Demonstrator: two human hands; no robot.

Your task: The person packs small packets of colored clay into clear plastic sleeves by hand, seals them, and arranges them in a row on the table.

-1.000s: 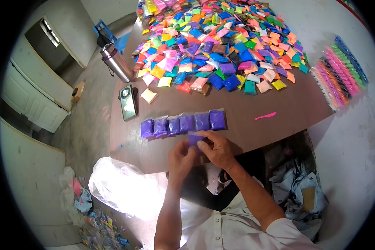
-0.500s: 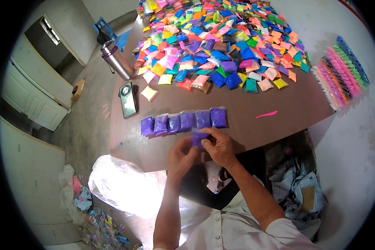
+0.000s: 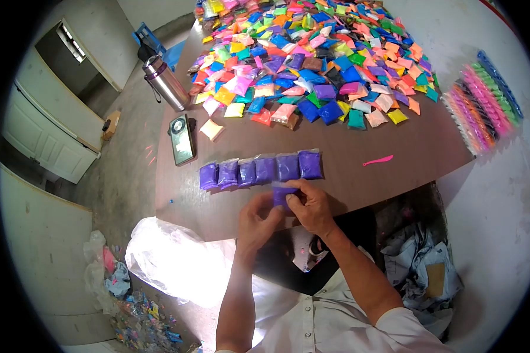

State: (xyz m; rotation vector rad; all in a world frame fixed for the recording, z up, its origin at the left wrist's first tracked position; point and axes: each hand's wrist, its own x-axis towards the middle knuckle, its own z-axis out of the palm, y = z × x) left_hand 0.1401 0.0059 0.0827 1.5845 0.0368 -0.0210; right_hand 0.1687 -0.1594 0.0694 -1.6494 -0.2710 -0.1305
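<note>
Between my hands is a small purple packet [image 3: 282,197] in clear wrapping. My right hand [image 3: 312,209] pinches it between thumb and fingers. My left hand [image 3: 258,220] is beside the packet's left edge, thumb and fingers apart; whether its fingertips touch the packet is unclear. Just beyond my hands a row of several purple packets [image 3: 265,169] lies side by side on the brown table [image 3: 347,170]. To the right of the row rests a pink plastic knife [image 3: 377,160].
A large heap of coloured packets [image 3: 312,76] covers the table's far part. At the left stand a steel flask [image 3: 166,85] and a phone [image 3: 182,139], with a pale orange packet [image 3: 211,130] nearby. Bundled colourful strips [image 3: 483,106] lie at the right.
The held purple packet has shifted slightly to the right and is more upright. My left hand's fingers have parted somewhat. The row of packets keeps its arrangement.
</note>
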